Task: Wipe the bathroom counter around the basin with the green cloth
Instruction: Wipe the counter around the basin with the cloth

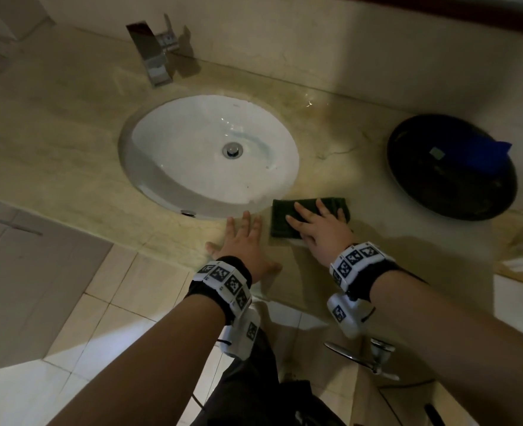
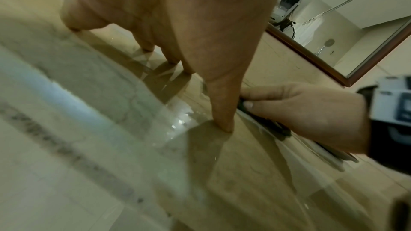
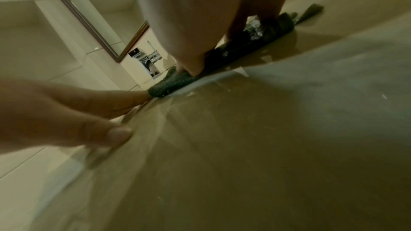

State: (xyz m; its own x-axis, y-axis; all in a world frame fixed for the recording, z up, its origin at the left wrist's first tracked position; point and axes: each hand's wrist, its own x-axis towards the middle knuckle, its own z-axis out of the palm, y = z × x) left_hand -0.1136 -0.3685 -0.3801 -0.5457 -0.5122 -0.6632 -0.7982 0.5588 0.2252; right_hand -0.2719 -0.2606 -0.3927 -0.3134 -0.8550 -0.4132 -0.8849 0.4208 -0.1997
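Green cloth [image 1: 288, 218]: dark, folded into a flat rectangle, lay on the beige stone worktop [image 1: 69, 155] just beside the near-right rim of the basin [image 1: 211, 152]. Basin: white, oval, set beneath the worktop, with a chrome drain at its centre.

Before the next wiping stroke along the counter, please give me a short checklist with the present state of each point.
1. Right hand presses flat on the green cloth: ok.
2. Cloth lies folded on the counter, just right of the basin's front rim, not hanging into it: ok.
3. Left hand rests spread on the counter beside the cloth, directly in a leftward stroke: not ok.
4. Black bowl stands apart, to the right: ok.
5. Wet shine near the cloth in the left wrist view: ok.
6. Cloth damp enough: cannot tell.
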